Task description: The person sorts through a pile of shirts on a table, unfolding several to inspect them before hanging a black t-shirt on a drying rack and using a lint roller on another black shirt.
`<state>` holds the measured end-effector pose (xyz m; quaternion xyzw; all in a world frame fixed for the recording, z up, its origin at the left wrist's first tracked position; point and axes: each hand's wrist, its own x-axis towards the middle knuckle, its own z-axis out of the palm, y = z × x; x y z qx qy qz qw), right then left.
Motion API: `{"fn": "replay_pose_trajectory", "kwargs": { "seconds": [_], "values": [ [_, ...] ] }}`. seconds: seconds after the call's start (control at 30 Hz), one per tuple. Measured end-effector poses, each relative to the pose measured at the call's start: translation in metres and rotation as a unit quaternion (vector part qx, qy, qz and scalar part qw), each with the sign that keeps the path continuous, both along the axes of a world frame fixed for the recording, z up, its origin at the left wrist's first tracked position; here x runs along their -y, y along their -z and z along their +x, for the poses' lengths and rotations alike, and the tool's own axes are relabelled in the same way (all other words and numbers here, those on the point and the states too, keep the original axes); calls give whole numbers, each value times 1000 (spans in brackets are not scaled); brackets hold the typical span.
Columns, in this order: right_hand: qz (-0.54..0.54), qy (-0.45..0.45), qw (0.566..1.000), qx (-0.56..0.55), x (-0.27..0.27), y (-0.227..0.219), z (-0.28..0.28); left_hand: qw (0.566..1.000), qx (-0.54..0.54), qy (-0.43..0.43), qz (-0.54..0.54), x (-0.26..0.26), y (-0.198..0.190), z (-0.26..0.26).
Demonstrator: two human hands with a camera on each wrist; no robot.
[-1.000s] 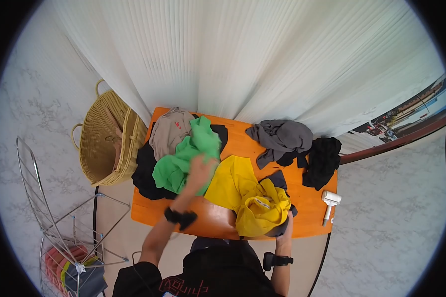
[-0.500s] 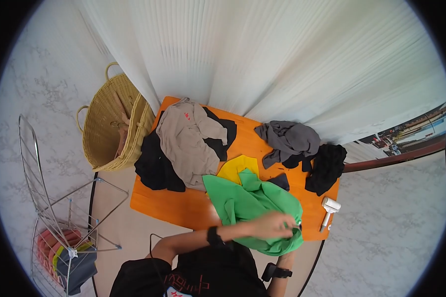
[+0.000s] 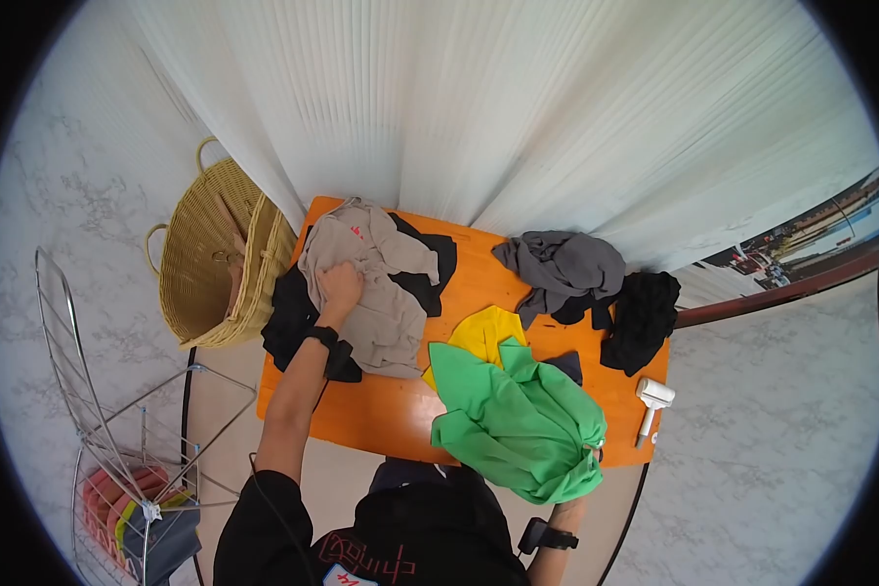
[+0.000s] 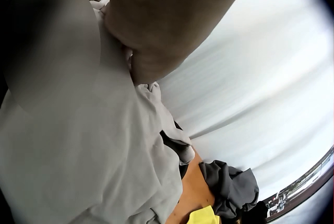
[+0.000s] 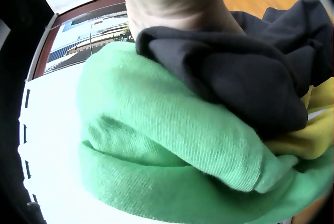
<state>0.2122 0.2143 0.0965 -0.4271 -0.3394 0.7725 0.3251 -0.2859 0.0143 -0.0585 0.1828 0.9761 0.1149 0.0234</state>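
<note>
my left hand (image 3: 342, 285) has left the green cloth (image 3: 523, 415) and is now on the beige top (image 3: 386, 313), its fingers curled into the fabric, so that grip is narrow and holding cloth. half a second ago, 0.5 s, that hand was over the green cloth beside my right wrist; at 1 s ago the green cloth was lying on the beige top. with it moved across, the beige top is uncovered and within my grip, and the green cloth has joined the pieces gathered on my right side.

my right hand (image 5: 177, 0) goes in under a fold of dark cloth (image 5: 245, 83), with the green cloth bunched right beside it. its fingers are hidden, so i cannot tell how wide or narrow that grip is. the green cloth covers part of the yellow cloth (image 3: 488, 334) and hangs over the near edge of the table (image 3: 391, 425).

the beige top lies on the left part of the table, partly over black clothes (image 3: 288, 327). farther back on the right are a crumpled grey garment (image 3: 571, 269) and a black garment (image 3: 645, 322), with a white roller (image 3: 655, 394) near the right edge. a wicker basket (image 3: 181, 283) stands beyond the table's left side
</note>
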Motion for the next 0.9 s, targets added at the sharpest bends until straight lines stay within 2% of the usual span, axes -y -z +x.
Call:
{"fn": "replay_pose_trajectory", "kwargs": {
  "seconds": [0.1,0.17,0.2,0.23,0.27,0.3,0.33,0.37,0.43,0.47,0.53,0.57,0.63,0.67,0.73,0.77,0.83,0.87,0.9],
  "values": [
    [-14,-3,1000,-18,-8,11,2,997,34,-32,54,-1,-15,-2],
    [-15,-7,999,-33,-9,11,0,980,14,-66,187,3,-31,5],
    [-17,-11,999,-46,-8,11,-1,980,12,-67,185,4,-38,11],
    [-20,-12,999,-47,-7,10,-3,941,-26,-52,332,2,-46,19],
    [-23,-23,999,-43,-8,9,-7,878,-64,-35,472,-2,-59,28],
    [-27,-34,998,-39,-8,6,-12,829,85,-88,545,-2,-72,41],
    [-28,-35,998,-40,-7,3,-16,753,230,-138,601,-1,-90,60],
    [-7,-62,997,-48,-5,0,-21,767,229,-112,589,-7,-117,90],
    [16,-94,994,-55,-2,-5,-28,725,318,-11,611,-28,-155,153],
    [16,-97,994,-56,0,-4,-30,693,377,74,610,-40,-170,193],
    [1,-81,995,-49,4,-1,-28,589,473,279,593,-67,-189,268],
    [-7,-73,996,-46,6,2,-24,558,573,351,488,-73,-224,287],
    [-13,-61,997,-40,9,4,-15,586,534,410,452,-95,-204,344],
    [-13,-58,998,-37,11,4,-10,585,531,410,456,-104,-194,354],
    [-15,-56,998,-34,12,5,-5,655,502,316,468,-118,-176,362],
    [-16,-54,998,-35,13,6,-5,654,501,316,470,-119,-169,365],
    [-18,-60,997,-34,12,8,-9,715,362,366,473,-119,-159,370],
    [-20,-62,997,-34,13,9,-10,700,412,394,430,-112,-166,360],
    [-24,-65,997,-34,13,10,-12,706,403,410,412,-105,-171,346]
  ]
}}
